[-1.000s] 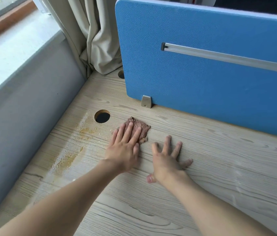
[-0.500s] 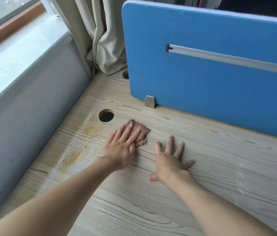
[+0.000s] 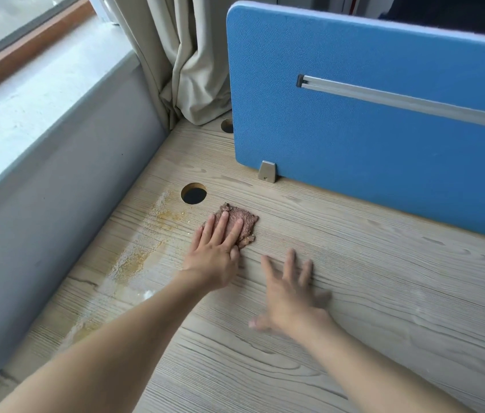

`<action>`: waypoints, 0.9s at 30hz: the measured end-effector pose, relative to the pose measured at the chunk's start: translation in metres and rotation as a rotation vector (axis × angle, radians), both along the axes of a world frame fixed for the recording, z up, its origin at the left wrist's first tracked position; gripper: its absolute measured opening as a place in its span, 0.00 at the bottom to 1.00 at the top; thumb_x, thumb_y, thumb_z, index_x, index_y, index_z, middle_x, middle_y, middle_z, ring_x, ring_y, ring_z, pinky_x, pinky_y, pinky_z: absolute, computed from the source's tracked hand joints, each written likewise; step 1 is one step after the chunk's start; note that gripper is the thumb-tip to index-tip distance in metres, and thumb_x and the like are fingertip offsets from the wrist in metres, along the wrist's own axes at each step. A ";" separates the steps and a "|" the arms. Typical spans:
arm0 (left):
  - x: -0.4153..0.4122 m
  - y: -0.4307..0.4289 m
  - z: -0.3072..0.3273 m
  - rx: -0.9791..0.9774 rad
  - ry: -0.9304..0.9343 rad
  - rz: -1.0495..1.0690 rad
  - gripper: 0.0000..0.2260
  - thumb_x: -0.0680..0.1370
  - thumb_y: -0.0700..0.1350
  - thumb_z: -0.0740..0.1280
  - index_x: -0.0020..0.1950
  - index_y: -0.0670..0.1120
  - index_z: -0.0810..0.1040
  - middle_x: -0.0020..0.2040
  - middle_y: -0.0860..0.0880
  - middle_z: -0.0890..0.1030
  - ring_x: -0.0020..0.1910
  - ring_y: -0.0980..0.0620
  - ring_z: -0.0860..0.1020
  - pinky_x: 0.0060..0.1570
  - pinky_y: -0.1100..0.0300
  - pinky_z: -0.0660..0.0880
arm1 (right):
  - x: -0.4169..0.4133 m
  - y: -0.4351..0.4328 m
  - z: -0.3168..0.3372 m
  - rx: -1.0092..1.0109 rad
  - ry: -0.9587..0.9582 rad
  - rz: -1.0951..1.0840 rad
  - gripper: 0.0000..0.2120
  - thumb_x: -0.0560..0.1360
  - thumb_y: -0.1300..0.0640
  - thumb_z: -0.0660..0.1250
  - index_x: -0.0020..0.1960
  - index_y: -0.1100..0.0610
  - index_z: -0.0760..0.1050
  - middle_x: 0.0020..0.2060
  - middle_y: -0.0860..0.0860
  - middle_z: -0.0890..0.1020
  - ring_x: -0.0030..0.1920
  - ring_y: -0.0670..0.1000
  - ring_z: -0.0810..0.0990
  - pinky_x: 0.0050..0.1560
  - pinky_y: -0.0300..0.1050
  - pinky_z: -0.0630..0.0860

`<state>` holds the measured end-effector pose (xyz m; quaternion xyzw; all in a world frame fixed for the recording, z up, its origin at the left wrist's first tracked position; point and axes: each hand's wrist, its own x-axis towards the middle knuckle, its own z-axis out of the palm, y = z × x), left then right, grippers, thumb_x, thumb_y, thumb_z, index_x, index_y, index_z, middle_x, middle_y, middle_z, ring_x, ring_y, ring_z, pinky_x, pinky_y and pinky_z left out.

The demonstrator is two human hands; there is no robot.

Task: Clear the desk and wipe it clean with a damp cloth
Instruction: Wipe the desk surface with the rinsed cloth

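A small brown cloth [image 3: 245,220] lies flat on the light wood desk [image 3: 384,293], just right of a round cable hole. My left hand [image 3: 216,253] presses on the cloth with straight fingers, covering its near left part. My right hand [image 3: 290,290] is spread flat on the bare desk to the right of the cloth, slightly blurred. A streak of yellow-brown grime and pale powder [image 3: 143,251] runs along the desk left of my left hand.
A blue partition panel [image 3: 384,129] with a metal rail stands along the desk's back edge on a metal foot [image 3: 267,172]. A round cable hole [image 3: 194,193] is beside the cloth. A grey wall and window sill [image 3: 41,144] border the left side, with a beige curtain [image 3: 193,70] in the corner.
My left hand and the cloth have stayed in almost the same spot by the hole. My right hand has shifted slightly toward me and is blurred. The camera has turned a little.
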<state>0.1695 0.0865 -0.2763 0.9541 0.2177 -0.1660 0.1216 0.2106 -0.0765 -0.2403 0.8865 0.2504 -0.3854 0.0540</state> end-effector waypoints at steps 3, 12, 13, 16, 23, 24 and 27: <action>-0.025 -0.017 -0.002 -0.004 0.005 -0.050 0.27 0.80 0.59 0.38 0.77 0.61 0.31 0.79 0.54 0.32 0.77 0.50 0.30 0.75 0.51 0.31 | -0.011 0.001 0.000 -0.066 0.001 0.025 0.62 0.68 0.38 0.77 0.77 0.40 0.28 0.75 0.58 0.24 0.75 0.70 0.29 0.65 0.84 0.53; -0.029 -0.007 -0.002 -0.013 -0.024 0.008 0.26 0.84 0.55 0.43 0.79 0.60 0.33 0.80 0.53 0.33 0.77 0.49 0.30 0.76 0.50 0.32 | -0.009 0.008 -0.002 -0.109 0.009 0.000 0.64 0.68 0.42 0.78 0.76 0.38 0.25 0.74 0.58 0.22 0.75 0.70 0.28 0.65 0.84 0.52; -0.037 -0.014 -0.002 -0.011 -0.026 -0.006 0.26 0.84 0.55 0.43 0.79 0.60 0.32 0.79 0.52 0.32 0.77 0.49 0.29 0.76 0.50 0.32 | -0.009 0.008 -0.002 -0.103 0.008 -0.006 0.64 0.68 0.42 0.78 0.76 0.38 0.25 0.74 0.58 0.22 0.75 0.70 0.28 0.65 0.84 0.52; -0.058 -0.020 0.000 -0.016 0.002 -0.068 0.26 0.84 0.56 0.42 0.78 0.61 0.31 0.79 0.54 0.31 0.77 0.50 0.29 0.76 0.50 0.32 | -0.009 0.008 -0.003 -0.105 0.004 -0.008 0.64 0.67 0.42 0.79 0.76 0.37 0.25 0.74 0.57 0.22 0.75 0.69 0.28 0.65 0.84 0.53; -0.044 -0.005 0.003 -0.029 -0.007 0.060 0.26 0.84 0.55 0.43 0.79 0.60 0.34 0.80 0.52 0.33 0.78 0.49 0.31 0.76 0.50 0.32 | -0.009 0.008 -0.006 -0.105 -0.008 -0.006 0.64 0.67 0.41 0.79 0.75 0.37 0.25 0.73 0.57 0.22 0.75 0.69 0.28 0.65 0.83 0.53; -0.051 -0.012 0.003 -0.026 -0.015 0.047 0.26 0.84 0.55 0.43 0.79 0.60 0.34 0.80 0.52 0.33 0.77 0.49 0.30 0.76 0.50 0.31 | -0.010 0.008 -0.006 -0.101 -0.012 -0.007 0.65 0.67 0.41 0.79 0.75 0.37 0.25 0.73 0.57 0.22 0.75 0.69 0.28 0.65 0.84 0.53; -0.072 -0.021 0.003 -0.021 -0.003 -0.024 0.25 0.83 0.56 0.39 0.77 0.61 0.30 0.78 0.54 0.31 0.76 0.50 0.28 0.75 0.51 0.30 | -0.010 0.008 -0.007 -0.097 -0.024 -0.005 0.65 0.66 0.41 0.79 0.75 0.36 0.26 0.73 0.57 0.22 0.75 0.69 0.28 0.65 0.84 0.54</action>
